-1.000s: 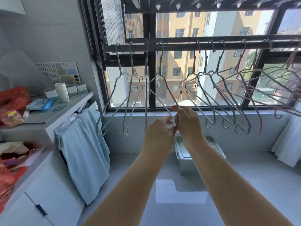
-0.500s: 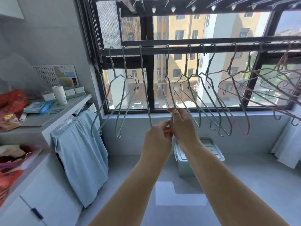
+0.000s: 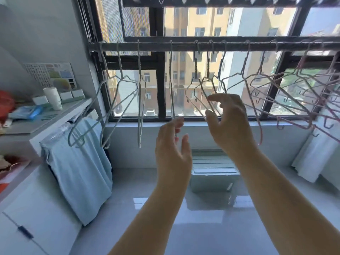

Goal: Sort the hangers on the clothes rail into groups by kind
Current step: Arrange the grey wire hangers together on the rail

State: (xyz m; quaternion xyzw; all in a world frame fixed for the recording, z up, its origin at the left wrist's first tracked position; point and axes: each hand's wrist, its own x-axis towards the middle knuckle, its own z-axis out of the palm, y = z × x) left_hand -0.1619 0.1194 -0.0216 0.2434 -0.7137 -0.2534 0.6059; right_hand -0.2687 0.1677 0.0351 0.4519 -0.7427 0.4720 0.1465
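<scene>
Both hands [image 3: 200,133] spread, empty, beside hangers [image 3: 202,92] on rail [image 3: 184,46].

Rail: we see a dark clothes rail [image 3: 184,46] running from 9 to 3 o'clock across the window.
Left group: pale green wire hangers [image 3: 114,109] hang near 10 o'clock.
Middle: we count one lone hanger [image 3: 171,80] hanging edge-on.
Right group: pink hangers [image 3: 301,92] crowd toward 2 o'clock.

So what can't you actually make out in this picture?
- Pink hangers, head view: tangled and cut off by the right edge, so uncountable.
- Left hand hides the bottom of the edge-on hanger; contact unclear.
- Storage box: partly behind both hands.
- Shelf clutter: blurred, cropped at the left.
</scene>
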